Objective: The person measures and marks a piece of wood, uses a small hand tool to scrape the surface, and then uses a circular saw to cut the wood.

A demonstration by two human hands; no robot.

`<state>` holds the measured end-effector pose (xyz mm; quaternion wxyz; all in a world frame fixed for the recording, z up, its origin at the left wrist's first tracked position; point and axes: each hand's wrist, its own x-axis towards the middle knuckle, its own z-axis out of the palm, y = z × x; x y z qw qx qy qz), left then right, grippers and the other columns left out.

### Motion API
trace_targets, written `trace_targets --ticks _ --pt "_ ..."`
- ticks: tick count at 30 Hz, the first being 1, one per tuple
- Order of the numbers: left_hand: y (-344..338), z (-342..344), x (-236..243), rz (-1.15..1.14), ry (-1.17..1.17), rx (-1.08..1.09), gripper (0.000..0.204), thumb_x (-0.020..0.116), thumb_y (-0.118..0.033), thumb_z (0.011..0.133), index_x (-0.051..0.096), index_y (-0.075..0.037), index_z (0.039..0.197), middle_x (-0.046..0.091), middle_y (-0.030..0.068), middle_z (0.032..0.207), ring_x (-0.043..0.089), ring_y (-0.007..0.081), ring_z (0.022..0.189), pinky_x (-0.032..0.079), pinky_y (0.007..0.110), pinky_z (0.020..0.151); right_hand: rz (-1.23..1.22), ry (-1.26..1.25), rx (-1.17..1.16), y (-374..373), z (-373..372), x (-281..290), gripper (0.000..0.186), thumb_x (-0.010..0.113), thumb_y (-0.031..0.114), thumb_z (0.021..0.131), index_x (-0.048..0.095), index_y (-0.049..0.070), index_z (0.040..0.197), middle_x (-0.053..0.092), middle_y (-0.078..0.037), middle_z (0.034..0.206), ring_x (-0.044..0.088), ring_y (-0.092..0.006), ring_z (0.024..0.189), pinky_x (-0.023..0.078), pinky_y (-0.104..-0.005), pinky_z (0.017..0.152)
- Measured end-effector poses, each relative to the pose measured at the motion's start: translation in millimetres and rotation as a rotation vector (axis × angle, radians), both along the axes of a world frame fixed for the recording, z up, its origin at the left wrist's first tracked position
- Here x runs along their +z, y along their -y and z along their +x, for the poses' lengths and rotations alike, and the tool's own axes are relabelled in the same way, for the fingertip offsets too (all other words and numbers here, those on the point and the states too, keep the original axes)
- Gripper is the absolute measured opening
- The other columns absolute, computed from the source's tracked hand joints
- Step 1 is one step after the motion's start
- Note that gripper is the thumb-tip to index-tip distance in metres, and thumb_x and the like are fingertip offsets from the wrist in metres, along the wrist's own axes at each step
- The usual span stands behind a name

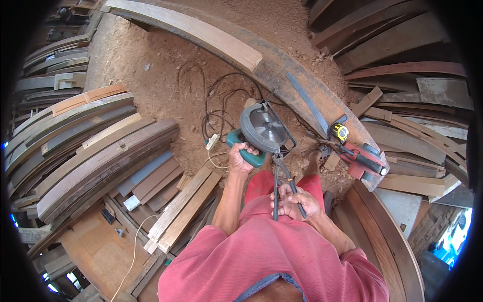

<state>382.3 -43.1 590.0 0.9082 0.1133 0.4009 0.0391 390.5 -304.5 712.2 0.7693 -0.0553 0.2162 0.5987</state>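
My left hand [241,157] is wrapped round the green handle of a circular saw [265,126], its round blade and grey guard turned up toward me. In my right hand [297,202] is a pair of long-handled pincers [279,172], their dark handles spread apart in a V. The pincers' jaws are up at the lower edge of the saw, by the blade guard. Whether they grip any part of it, I cannot tell. Both hands are in front of my red shirt and shorts.
A long beam [271,60] curves across ahead, bearing a pale plank [201,30], a metal square [308,103], a yellow tape measure [340,132] and a red power tool [363,160]. Black cable [221,88] coils over the sawdust floor near a white socket [212,142]. Stacked boards [100,166] flank both sides.
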Motion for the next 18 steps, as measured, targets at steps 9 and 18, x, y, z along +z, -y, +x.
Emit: trace_targets --ticks 9,18 --pt "2.5 -2.9 -2.7 -0.021 0.008 -0.028 0.013 0.068 -0.012 0.071 0.055 -0.009 0.074 0.054 0.0008 0.067 0.054 0.0152 0.064 0.047 0.034 0.066 -0.007 -0.030 -0.037 2.5 -7.4 1.4 0.015 0.061 0.010 0.088 0.055 0.006 0.101 0.060 -0.017 0.121 0.062 -0.0334 0.113 0.051 -0.0574 0.094" --pt "6.8 -3.9 -2.1 -0.015 -0.004 -0.028 0.014 0.069 -0.013 0.071 0.056 -0.009 0.074 0.055 0.0007 0.067 0.055 0.0155 0.064 0.047 0.034 0.066 0.015 -0.054 -0.075 4.9 -8.7 3.9 0.014 0.060 0.010 0.088 0.057 0.005 0.101 0.060 -0.019 0.123 0.062 -0.0345 0.114 0.051 -0.0583 0.094"
